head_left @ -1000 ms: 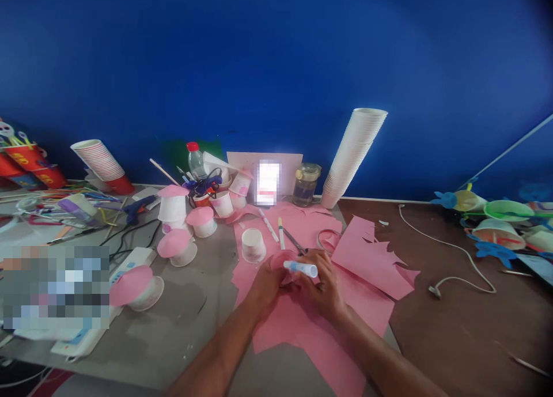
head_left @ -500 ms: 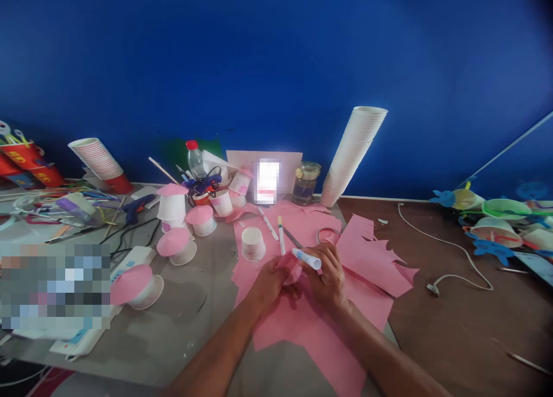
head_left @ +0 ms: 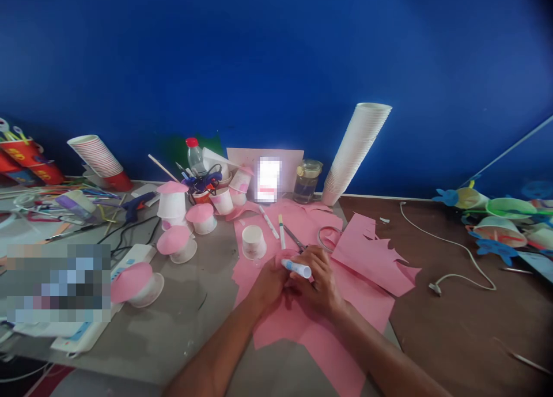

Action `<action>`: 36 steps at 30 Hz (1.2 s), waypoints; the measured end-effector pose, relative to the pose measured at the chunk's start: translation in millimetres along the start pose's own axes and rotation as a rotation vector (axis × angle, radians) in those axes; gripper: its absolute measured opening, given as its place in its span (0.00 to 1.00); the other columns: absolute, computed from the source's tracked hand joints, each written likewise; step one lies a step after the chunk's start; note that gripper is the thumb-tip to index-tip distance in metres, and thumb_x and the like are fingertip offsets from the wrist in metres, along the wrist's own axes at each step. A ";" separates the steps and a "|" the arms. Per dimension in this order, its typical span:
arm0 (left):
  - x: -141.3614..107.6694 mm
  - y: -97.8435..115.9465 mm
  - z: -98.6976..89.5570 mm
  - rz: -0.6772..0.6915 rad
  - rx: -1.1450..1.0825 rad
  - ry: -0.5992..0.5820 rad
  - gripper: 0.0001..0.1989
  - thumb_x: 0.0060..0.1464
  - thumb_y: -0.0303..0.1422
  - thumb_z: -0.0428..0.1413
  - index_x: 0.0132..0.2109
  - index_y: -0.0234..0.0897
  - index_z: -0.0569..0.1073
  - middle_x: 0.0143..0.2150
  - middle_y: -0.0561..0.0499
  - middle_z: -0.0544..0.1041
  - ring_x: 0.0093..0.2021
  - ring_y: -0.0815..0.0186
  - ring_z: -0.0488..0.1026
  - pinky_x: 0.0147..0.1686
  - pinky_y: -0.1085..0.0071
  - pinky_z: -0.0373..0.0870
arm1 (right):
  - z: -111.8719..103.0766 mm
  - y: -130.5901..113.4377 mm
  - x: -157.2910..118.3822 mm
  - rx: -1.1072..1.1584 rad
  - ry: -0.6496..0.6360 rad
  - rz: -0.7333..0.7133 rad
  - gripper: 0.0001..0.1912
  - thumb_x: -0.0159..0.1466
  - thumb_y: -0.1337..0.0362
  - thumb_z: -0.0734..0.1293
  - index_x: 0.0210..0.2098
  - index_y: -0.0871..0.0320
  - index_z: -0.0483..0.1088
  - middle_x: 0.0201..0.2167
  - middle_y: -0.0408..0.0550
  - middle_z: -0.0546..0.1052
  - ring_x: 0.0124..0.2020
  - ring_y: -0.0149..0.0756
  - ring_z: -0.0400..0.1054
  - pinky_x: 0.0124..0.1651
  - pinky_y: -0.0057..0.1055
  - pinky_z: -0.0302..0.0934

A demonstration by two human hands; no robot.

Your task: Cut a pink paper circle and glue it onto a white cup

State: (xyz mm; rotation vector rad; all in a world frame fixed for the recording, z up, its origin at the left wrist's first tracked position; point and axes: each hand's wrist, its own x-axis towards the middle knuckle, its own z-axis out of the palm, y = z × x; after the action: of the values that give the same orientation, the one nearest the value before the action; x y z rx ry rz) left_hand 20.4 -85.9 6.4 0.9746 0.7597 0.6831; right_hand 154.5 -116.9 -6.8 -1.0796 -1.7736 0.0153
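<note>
A: Where was the marker (head_left: 298, 268)?

B: In the right hand (head_left: 320, 283), whose fingers were closed around it, above the pink sheets (head_left: 279, 328). Whether its tip touched anything, I couldn't tell.

A: And the left hand (head_left: 268, 286)?

B: It gripped a small pink piece (head_left: 285, 255), right by the marker. The hands covered most of that piece, so its outline was unclear.

A: What lay nearest?

B: The scissors (head_left: 294, 237), just beyond the right hand and partly hidden by it. Two pens (head_left: 282, 234) lay beside them on the pink paper, and a white cup (head_left: 254, 244) stood to their left.

A: Farther out?

B: Cups with pink tops (head_left: 173, 240) stood on the left. Toward the blue wall (head_left: 276, 68) were a lit screen (head_left: 268, 180), a jar (head_left: 306, 185) and a tall, leaning cup stack (head_left: 358, 155). A pale cable (head_left: 449, 240) curved across the brown surface (head_left: 436, 333) on the right.
</note>
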 end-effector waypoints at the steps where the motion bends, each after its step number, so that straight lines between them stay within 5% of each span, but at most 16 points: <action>1: 0.5 -0.7 -0.1 -0.005 0.012 0.002 0.08 0.47 0.35 0.54 0.26 0.35 0.65 0.18 0.57 0.64 0.14 0.72 0.64 0.11 0.78 0.61 | 0.7 1.1 -0.3 -0.014 -0.002 -0.003 0.09 0.63 0.65 0.62 0.43 0.54 0.68 0.31 0.47 0.74 0.37 0.42 0.63 0.43 0.43 0.60; 6: 4.8 -7.4 -4.3 -0.066 0.016 -0.011 0.05 0.43 0.31 0.52 0.30 0.35 0.65 0.16 0.56 0.67 0.14 0.67 0.68 0.09 0.78 0.56 | -1.5 7.5 0.2 -0.162 0.079 0.032 0.07 0.63 0.65 0.63 0.41 0.55 0.70 0.33 0.48 0.75 0.37 0.42 0.63 0.45 0.44 0.58; 14: 4.4 -8.0 -7.4 -0.121 0.064 0.010 0.03 0.41 0.29 0.50 0.28 0.34 0.66 0.13 0.54 0.67 0.14 0.66 0.68 0.15 0.74 0.62 | -16.0 14.7 3.8 -0.201 0.273 0.145 0.08 0.63 0.67 0.63 0.41 0.54 0.69 0.33 0.49 0.75 0.39 0.43 0.64 0.44 0.44 0.59; 24: 1.4 -4.2 -2.8 -0.026 0.058 -0.049 0.08 0.49 0.35 0.52 0.27 0.36 0.64 0.17 0.58 0.64 0.13 0.74 0.61 0.15 0.76 0.61 | -4.7 -2.8 4.8 -0.037 -0.012 -0.028 0.08 0.63 0.65 0.62 0.42 0.55 0.68 0.30 0.47 0.74 0.36 0.41 0.63 0.42 0.43 0.59; 36: 1.2 -2.4 -4.5 -0.136 0.199 -0.019 0.09 0.44 0.31 0.50 0.36 0.34 0.66 0.14 0.57 0.67 0.14 0.69 0.68 0.16 0.77 0.61 | -11.6 19.5 1.1 -0.239 0.211 0.120 0.07 0.62 0.65 0.65 0.40 0.56 0.70 0.33 0.49 0.76 0.38 0.42 0.66 0.45 0.43 0.60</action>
State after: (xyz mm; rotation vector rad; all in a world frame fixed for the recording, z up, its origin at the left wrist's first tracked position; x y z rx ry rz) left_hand 17.8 -83.9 2.4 1.0970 0.8805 0.4862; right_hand 175.8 -109.7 -9.4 -1.3078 -1.5456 -0.2338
